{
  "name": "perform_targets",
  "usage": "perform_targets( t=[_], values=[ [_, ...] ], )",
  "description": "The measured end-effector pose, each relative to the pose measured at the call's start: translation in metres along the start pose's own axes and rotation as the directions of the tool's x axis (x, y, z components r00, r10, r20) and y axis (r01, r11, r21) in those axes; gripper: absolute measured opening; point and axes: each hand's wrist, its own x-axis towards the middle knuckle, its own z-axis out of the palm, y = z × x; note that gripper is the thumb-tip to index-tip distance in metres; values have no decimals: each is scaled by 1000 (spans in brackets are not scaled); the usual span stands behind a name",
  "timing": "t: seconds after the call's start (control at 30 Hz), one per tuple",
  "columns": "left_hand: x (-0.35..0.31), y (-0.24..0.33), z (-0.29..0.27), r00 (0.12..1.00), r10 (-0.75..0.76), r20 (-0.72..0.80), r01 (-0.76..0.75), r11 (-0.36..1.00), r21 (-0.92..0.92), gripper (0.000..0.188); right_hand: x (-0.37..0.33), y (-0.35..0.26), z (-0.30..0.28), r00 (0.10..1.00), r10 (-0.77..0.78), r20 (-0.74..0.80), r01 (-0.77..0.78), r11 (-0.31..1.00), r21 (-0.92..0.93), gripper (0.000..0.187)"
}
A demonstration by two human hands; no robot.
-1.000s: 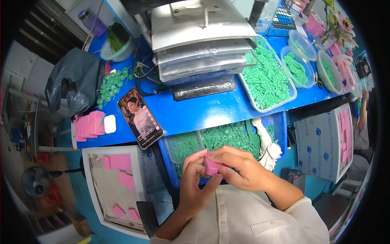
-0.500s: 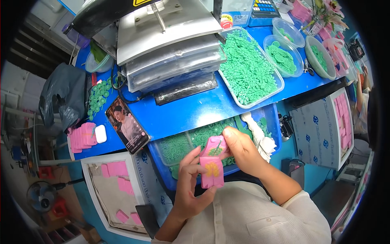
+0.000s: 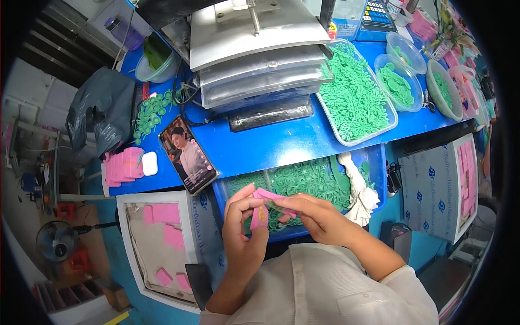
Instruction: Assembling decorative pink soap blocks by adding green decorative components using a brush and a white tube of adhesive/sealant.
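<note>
My left hand and my right hand together hold a small pink card with a gold patch on it, folded open between the fingers. Both hands hover over the near edge of a clear bin of green rings that sits below the blue table edge. A white cloth lies at the right end of that bin.
A phone with a lit screen lies on the blue table, with a metal press machine behind it. Trays and bowls of green parts stand right. Pink cards lie in a white box at left and another at right.
The pink card has been lowered and unfolded between both hands, now nearer my body. The view has tilted down toward the table.
</note>
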Motion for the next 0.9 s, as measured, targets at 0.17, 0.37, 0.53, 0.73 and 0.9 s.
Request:
perform_targets(
  t=[0.17,0.37,0.53,0.73,0.9],
  values=[
    [2,3,4,996,31,-88,-42,991,-126,18,-8,10,10,978,196,-70,-169,944,284,19],
    [12,-6,21,938,295,-180,-278,954,114,26,-12,7,13,929,355,-104,-255,819,515,11],
    [18,-6,11,827,561,39,-508,716,480,25,-12,-2,14,912,393,-120,-220,714,665,8],
    [30,5,0,862,448,239,-507,767,392,33,-16,-8,10,919,359,-165,-163,726,668,6],
    [29,17,4,895,256,365,-363,894,264,68,-14,-16,3,933,310,-183,-131,766,629,16]
  ],
)
